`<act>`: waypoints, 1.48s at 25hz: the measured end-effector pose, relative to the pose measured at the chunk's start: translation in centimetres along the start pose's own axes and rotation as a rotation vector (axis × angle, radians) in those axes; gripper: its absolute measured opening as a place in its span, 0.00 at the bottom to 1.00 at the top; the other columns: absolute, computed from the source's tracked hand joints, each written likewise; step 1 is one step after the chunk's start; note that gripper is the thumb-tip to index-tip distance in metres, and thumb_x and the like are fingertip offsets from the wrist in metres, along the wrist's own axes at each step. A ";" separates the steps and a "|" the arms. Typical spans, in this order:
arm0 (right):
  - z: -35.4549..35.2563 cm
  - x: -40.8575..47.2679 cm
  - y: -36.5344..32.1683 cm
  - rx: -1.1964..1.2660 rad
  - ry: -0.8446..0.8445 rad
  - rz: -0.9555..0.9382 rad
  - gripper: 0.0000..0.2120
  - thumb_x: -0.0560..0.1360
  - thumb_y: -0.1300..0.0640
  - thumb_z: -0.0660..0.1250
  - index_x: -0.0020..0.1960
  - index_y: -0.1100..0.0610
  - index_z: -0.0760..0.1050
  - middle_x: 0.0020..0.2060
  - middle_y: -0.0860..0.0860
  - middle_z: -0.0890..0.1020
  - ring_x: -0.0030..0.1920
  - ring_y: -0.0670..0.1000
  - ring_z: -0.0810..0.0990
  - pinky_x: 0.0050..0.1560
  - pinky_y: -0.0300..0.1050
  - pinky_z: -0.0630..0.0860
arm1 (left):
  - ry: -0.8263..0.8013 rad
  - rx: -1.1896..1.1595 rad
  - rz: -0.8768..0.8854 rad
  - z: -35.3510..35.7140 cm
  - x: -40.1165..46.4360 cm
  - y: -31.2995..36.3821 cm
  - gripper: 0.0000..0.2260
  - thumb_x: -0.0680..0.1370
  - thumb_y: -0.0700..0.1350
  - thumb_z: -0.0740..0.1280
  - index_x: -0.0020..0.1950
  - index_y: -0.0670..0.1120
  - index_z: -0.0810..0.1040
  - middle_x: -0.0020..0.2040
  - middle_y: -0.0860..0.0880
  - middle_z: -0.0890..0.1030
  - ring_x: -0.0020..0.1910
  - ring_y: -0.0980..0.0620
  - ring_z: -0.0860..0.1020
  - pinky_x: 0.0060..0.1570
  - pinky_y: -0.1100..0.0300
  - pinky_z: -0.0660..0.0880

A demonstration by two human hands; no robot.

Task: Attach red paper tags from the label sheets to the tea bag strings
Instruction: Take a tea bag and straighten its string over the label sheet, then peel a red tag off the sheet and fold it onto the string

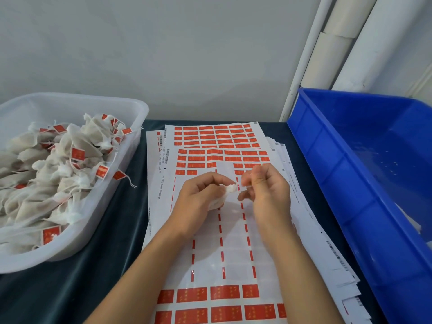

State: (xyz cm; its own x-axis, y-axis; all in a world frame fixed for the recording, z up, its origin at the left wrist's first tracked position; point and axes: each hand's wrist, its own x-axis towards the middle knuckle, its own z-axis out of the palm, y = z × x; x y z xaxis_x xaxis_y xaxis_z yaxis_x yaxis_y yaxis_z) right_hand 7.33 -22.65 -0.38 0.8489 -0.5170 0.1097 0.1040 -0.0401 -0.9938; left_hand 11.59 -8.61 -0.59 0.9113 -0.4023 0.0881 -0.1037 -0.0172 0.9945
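Observation:
My left hand (198, 197) grips a small white tea bag (230, 189) above the label sheets (233, 253), with the bag's gathered top poking out between thumb and fingers. Just to its right, my right hand (264, 190) pinches the bag's thin white string (245, 187) between thumb and fingertips. The top sheet has rows of red tags (224, 292) near its front and far ends. Its middle is peeled bare, with only thin red strips left. No loose tag shows in either hand.
A translucent white tub (138, 108) at the left holds several tea bags with red tags attached. A large blue bin (327, 160) stands at the right. More label sheets (215, 134) lie stacked behind, on a dark cloth (93, 277). White pipes rise at the back right.

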 end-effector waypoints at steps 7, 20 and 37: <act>-0.1 0.1 1.3 -0.402 -0.078 -0.279 0.11 0.84 0.43 0.60 0.46 0.45 0.75 0.42 0.39 0.81 0.46 0.43 0.81 0.41 0.30 0.77 | -0.012 0.132 0.018 0.3 -0.2 -0.3 0.06 0.82 0.51 0.70 0.47 0.51 0.83 0.34 0.49 0.84 0.32 0.53 0.81 0.38 0.63 0.78; -1.3 2.3 3.2 -1.217 0.250 -0.010 0.29 0.78 0.33 0.62 0.68 0.53 0.72 0.63 0.50 0.78 0.61 0.52 0.78 0.60 0.51 0.78 | 0.044 0.062 0.021 0.6 0.2 -1.0 0.11 0.83 0.47 0.67 0.44 0.46 0.83 0.38 0.51 0.85 0.40 0.55 0.82 0.43 0.71 0.78; -0.5 3.1 2.3 -1.294 0.323 -0.020 0.21 0.79 0.35 0.64 0.58 0.50 0.82 0.49 0.48 0.84 0.40 0.49 0.79 0.40 0.42 0.75 | 0.060 0.037 0.003 0.5 0.2 -1.0 0.12 0.84 0.46 0.66 0.42 0.47 0.82 0.37 0.51 0.84 0.42 0.55 0.82 0.46 0.72 0.76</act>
State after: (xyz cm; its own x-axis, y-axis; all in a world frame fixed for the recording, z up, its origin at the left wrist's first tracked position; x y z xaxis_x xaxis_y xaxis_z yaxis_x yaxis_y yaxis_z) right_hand 9.99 -24.79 -2.32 0.6741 -0.6778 0.2934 -0.6015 -0.7343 -0.3146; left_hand 11.70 -9.17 -1.61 0.9331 -0.3465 0.0957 -0.1203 -0.0499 0.9915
